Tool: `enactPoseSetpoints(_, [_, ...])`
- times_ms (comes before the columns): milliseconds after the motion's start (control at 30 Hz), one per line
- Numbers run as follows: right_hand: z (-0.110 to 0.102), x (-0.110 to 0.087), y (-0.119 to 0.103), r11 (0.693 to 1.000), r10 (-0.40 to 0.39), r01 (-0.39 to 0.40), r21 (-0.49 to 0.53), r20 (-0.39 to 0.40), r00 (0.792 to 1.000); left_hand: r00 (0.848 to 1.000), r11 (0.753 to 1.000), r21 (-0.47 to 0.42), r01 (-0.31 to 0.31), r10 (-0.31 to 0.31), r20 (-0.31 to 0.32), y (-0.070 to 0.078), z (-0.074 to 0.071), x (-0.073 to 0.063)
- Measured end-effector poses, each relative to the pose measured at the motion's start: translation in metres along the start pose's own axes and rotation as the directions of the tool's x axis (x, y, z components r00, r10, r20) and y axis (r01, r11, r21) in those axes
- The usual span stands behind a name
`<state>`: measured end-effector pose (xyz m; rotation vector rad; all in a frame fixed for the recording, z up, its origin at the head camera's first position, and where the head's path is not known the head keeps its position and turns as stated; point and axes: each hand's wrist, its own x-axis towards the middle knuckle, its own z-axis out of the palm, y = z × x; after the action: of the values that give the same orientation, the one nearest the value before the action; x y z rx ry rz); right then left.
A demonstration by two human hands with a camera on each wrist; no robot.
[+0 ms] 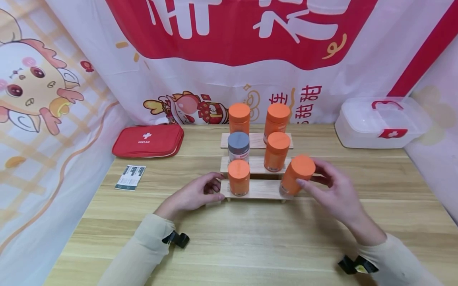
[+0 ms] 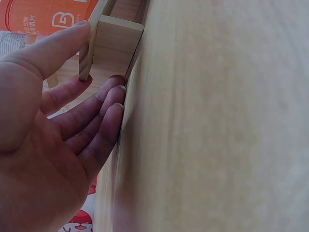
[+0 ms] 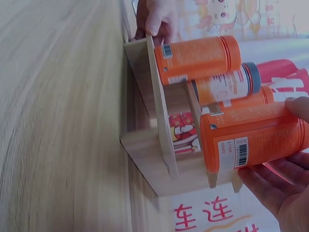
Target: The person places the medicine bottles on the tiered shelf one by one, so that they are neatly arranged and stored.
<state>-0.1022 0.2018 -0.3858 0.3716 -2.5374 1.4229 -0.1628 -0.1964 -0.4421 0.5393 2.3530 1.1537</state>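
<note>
A three-step wooden display rack (image 1: pixel 262 190) stands on the table, with several pill bottles on its steps. My left hand (image 1: pixel 196 193) pinches the left end of the lowest step; in the left wrist view the thumb lies on top of the board (image 2: pixel 86 63) and the index finger below it. In my right hand (image 1: pixel 334 190) is an orange bottle (image 1: pixel 296 174), tilted over the right end of that step. The right wrist view shows a gap between this bottle's base (image 3: pixel 208 145) and the board. Another orange bottle (image 1: pixel 239 178) stands on the lowest step's left part.
On the middle step are a grey-lidded bottle (image 1: pixel 238 146) and an orange bottle (image 1: pixel 276 153). Two orange bottles (image 1: pixel 239 117) occupy the top step. A red first-aid pouch (image 1: pixel 148 142) and a printed card (image 1: pixel 130 177) lie left; a white medicine box (image 1: pixel 379 123) sits back right.
</note>
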Motion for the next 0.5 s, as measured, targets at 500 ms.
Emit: enactPoseSetpoints(500, [0.029,0.007,0.001,0.997,-0.028,0.025,0.073,0.05,0.998,1.0,1.0,-0.014,0.002,-0.002,0.0,-0.001,0.0,0.0])
